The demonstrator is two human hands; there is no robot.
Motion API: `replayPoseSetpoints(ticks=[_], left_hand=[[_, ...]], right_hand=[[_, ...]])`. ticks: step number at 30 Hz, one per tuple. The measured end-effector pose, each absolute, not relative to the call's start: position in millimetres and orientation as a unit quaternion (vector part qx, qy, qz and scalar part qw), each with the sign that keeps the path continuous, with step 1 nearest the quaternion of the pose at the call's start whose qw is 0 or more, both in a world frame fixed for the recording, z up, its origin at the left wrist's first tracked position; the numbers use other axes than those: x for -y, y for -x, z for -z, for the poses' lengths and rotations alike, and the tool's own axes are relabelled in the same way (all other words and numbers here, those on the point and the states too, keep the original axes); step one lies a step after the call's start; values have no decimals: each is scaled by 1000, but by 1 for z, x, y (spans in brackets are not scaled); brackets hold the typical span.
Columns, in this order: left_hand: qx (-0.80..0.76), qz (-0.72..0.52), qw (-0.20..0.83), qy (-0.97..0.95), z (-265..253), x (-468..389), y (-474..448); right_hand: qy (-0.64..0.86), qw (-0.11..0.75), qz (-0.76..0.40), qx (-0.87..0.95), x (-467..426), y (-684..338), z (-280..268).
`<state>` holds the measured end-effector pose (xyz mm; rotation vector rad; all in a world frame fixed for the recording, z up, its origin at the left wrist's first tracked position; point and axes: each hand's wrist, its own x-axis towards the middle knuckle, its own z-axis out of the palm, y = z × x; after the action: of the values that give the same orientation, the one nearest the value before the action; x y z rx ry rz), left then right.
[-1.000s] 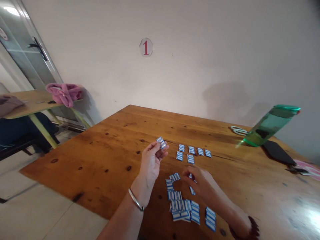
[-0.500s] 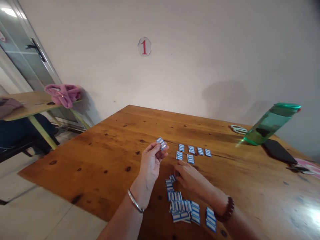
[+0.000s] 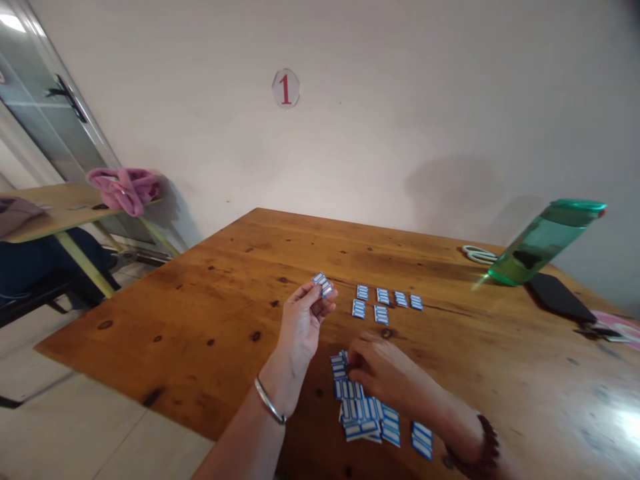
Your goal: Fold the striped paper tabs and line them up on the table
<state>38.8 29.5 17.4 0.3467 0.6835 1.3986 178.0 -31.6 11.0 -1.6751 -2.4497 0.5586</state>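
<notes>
My left hand [image 3: 306, 313] is raised above the table, thumb and fingers closed on a small sheet of blue-bordered white label stickers [image 3: 323, 285]. My right hand [image 3: 377, 367] reaches over a loose pile of similar label sheets [image 3: 360, 410], its fingers curled down at the pile's upper end. Its fingertips are hidden, so what they pinch, if anything, I cannot make out. Beyond it, small groups of label sheets [image 3: 381, 315] lie in two rows, apart from each other. Another label sheet [image 3: 421, 441] lies right of the pile, near my right forearm.
On the wooden table [image 3: 200, 320], a green clear bottle [image 3: 545, 243] leans at the right, with a white looped cable [image 3: 479, 255] and a black flat case [image 3: 560, 298] near it. A second table [image 3: 50, 217] at left carries a pink fluffy item [image 3: 125, 189].
My right hand has moved back toward me, from just below the rows of labels to the upper end of the pile. My left hand stays put with its label sheet.
</notes>
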Motion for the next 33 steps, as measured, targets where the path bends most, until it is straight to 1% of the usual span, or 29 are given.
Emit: replayPoseSetpoints(ticks=[3,11,19,22,29,31,33], left_hand=[[-303,-625,702,-157,-17,-29,-39],[-311,-623,700,-159,-17,-29,-39],[-328,-618,698,-156,-17,-29,-41],[-326,-617,698,-159,-16,-28,-42],[-325,-612,700,-172,-13,-28,-42],[-328,-611,699,-173,-13,-28,-42],[-334,-612,695,-175,-12,-28,-44]], right_hand=[[541,72,-221,808,40,-179,-6],[554,22,-214,804,43,-171,-11],[578,-33,-134,804,54,-162,-11],[568,-28,-122,813,54,-161,-6],[561,-28,-137,816,53,-160,-9],[564,-8,-144,813,53,-162,-9],[566,40,-165,807,53,-167,-7]])
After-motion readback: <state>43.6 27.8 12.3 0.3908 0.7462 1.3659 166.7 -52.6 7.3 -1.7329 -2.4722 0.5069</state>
